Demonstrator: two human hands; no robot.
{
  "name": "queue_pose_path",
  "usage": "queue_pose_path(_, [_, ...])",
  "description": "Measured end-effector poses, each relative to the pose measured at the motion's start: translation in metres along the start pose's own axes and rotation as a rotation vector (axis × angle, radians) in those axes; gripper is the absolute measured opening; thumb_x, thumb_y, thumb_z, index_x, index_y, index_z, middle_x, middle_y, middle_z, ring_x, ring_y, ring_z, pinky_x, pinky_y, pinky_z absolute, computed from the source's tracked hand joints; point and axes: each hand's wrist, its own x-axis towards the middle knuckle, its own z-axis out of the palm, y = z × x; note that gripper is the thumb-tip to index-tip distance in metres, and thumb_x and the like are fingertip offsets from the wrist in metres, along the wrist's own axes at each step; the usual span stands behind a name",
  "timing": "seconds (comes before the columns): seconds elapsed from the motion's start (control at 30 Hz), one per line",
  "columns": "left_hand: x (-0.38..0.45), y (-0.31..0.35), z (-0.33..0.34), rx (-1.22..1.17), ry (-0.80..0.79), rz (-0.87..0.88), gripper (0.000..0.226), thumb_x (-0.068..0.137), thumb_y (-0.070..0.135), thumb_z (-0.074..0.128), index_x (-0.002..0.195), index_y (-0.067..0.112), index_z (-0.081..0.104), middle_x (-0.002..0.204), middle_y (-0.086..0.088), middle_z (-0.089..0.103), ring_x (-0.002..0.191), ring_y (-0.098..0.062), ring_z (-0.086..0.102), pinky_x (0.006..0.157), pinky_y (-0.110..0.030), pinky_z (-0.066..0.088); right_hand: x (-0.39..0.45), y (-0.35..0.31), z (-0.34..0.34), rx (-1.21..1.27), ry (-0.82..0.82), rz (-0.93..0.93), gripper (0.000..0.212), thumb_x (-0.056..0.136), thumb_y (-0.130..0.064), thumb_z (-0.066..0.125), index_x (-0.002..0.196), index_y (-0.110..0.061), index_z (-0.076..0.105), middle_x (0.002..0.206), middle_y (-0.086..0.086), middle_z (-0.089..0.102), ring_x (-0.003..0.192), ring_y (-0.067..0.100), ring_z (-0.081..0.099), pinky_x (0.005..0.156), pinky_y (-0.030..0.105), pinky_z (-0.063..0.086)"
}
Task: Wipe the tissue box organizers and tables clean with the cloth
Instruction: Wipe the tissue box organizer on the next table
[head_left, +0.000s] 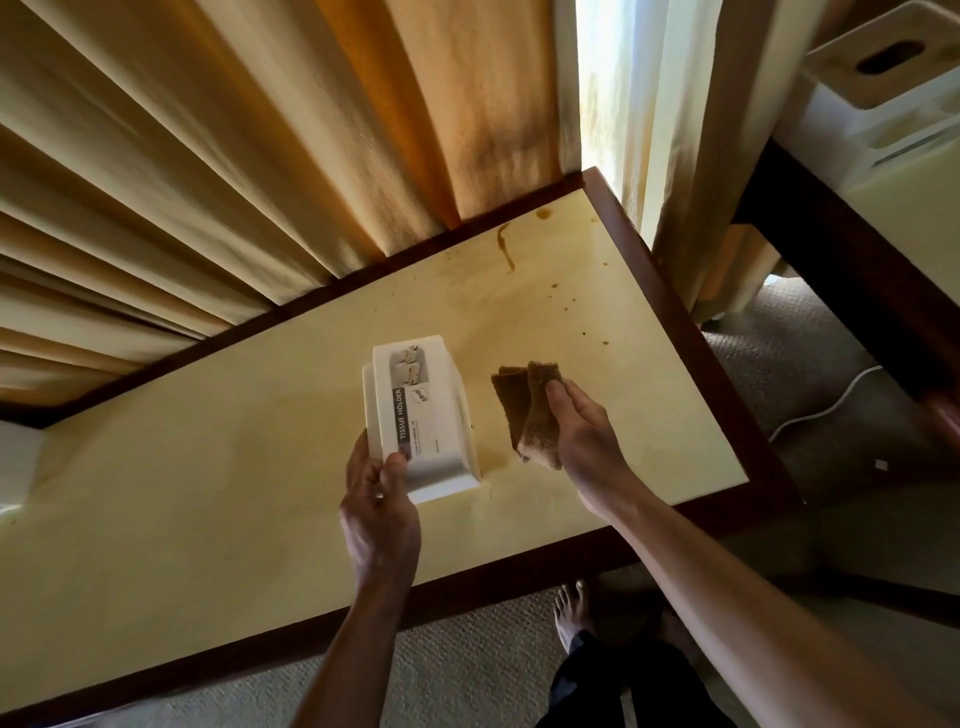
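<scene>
A white tissue box organizer (431, 410) with a "TISSUE HOLDER" label stands tilted over the cream table top (208, 493). My left hand (379, 504) grips its near end, thumb on the label. Just right of it, my right hand (582, 431) holds a folded brown cloth (530, 405) close over the table top; whether the cloth touches the surface I cannot tell. Brown stains (506, 249) and small specks mark the table's far right part.
The table has a dark wooden frame (691, 306) and backs onto pleated curtains (234, 156). A second table at the right carries another white tissue box organizer (878, 83). A white cable (821, 410) lies on the carpet, and my bare foot (571, 613) is below the near edge.
</scene>
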Motion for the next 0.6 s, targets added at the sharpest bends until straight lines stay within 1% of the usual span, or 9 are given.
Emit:
queue_pose_path(0.07, [-0.002,-0.002,-0.005,-0.036,-0.001,-0.021,0.025,0.098,0.036,0.046,0.12,0.044,0.052,0.127,-0.01,0.065,0.102,-0.022,0.067,0.059,-0.016,0.057,-0.002,0.003,0.005,0.019,0.009,0.016,0.03,0.107,-0.028,0.035,0.106,-0.021,0.063,0.091,0.006,0.068,0.083,0.023,0.061,0.064,0.031,0.054])
queue_pose_path(0.13, [-0.002,-0.008,-0.009,-0.062,-0.011,-0.036,0.028,0.1,0.028,0.046,0.126,0.037,0.052,0.127,-0.012,0.065,0.103,-0.022,0.066,0.062,-0.013,0.056,-0.004,0.007,0.009,0.043,0.005,0.048,0.031,0.106,-0.027,0.035,0.103,-0.022,0.066,0.092,0.005,0.07,0.083,0.019,0.062,0.067,0.028,0.053])
queue_pose_path(0.2, [-0.001,-0.01,-0.011,-0.092,-0.037,-0.062,0.033,0.096,0.032,0.046,0.128,0.033,0.055,0.125,-0.01,0.065,0.104,-0.019,0.066,0.063,-0.016,0.057,-0.006,0.012,0.013,0.052,-0.018,0.089,0.034,0.106,-0.029,0.035,0.104,-0.02,0.067,0.095,0.009,0.07,0.086,0.02,0.063,0.073,0.031,0.053])
queue_pose_path(0.3, [0.006,-0.01,-0.013,-0.057,-0.028,-0.099,0.033,0.09,0.047,0.043,0.115,0.034,0.061,0.13,-0.006,0.062,0.108,-0.024,0.064,0.065,-0.022,0.053,-0.009,0.021,0.015,0.086,-0.063,0.135,0.038,0.105,-0.031,0.035,0.104,-0.014,0.07,0.102,0.015,0.071,0.094,0.025,0.063,0.085,0.04,0.05])
queue_pose_path(0.37, [0.019,-0.005,-0.013,0.056,0.027,-0.081,0.04,0.095,0.048,0.043,0.123,0.023,0.055,0.14,-0.002,0.052,0.108,-0.027,0.063,0.063,-0.025,0.047,-0.013,0.027,0.013,0.136,-0.101,0.151,0.039,0.104,-0.032,0.035,0.105,-0.014,0.07,0.109,0.016,0.07,0.102,0.027,0.063,0.095,0.043,0.048])
queue_pose_path(0.4, [0.027,0.002,-0.014,0.115,0.045,-0.047,0.041,0.097,0.046,0.043,0.128,0.02,0.049,0.144,-0.001,0.047,0.107,-0.028,0.062,0.062,-0.027,0.049,-0.014,0.029,0.013,0.172,-0.118,0.162,0.038,0.104,-0.032,0.036,0.106,-0.014,0.07,0.11,0.015,0.07,0.106,0.028,0.062,0.098,0.046,0.046])
queue_pose_path(0.47, [0.049,0.014,-0.011,0.234,0.011,0.069,0.039,0.099,0.045,0.043,0.131,0.024,0.04,0.153,-0.008,0.035,0.121,-0.034,0.056,0.075,-0.042,0.058,-0.016,0.036,0.014,0.242,-0.162,0.19,0.034,0.1,-0.034,0.042,0.111,-0.014,0.068,0.116,0.014,0.069,0.117,0.033,0.057,0.104,0.053,0.043])
queue_pose_path(0.53, [0.073,0.024,-0.003,0.349,-0.079,0.171,0.042,0.1,0.043,0.042,0.134,0.018,0.04,0.158,-0.014,0.028,0.138,-0.035,0.039,0.099,-0.052,0.049,-0.018,0.043,0.017,0.287,-0.226,0.213,0.041,0.091,-0.037,0.048,0.121,-0.013,0.063,0.123,0.012,0.066,0.122,0.033,0.054,0.106,0.058,0.04])
queue_pose_path(0.6, [0.094,0.031,0.009,0.446,-0.186,0.235,0.053,0.097,0.046,0.037,0.138,0.012,0.04,0.16,-0.013,0.024,0.144,-0.032,0.029,0.109,-0.051,0.039,-0.02,0.047,0.023,0.275,-0.302,0.229,0.051,0.086,-0.038,0.05,0.129,-0.012,0.057,0.124,0.008,0.067,0.12,0.028,0.055,0.107,0.056,0.039])
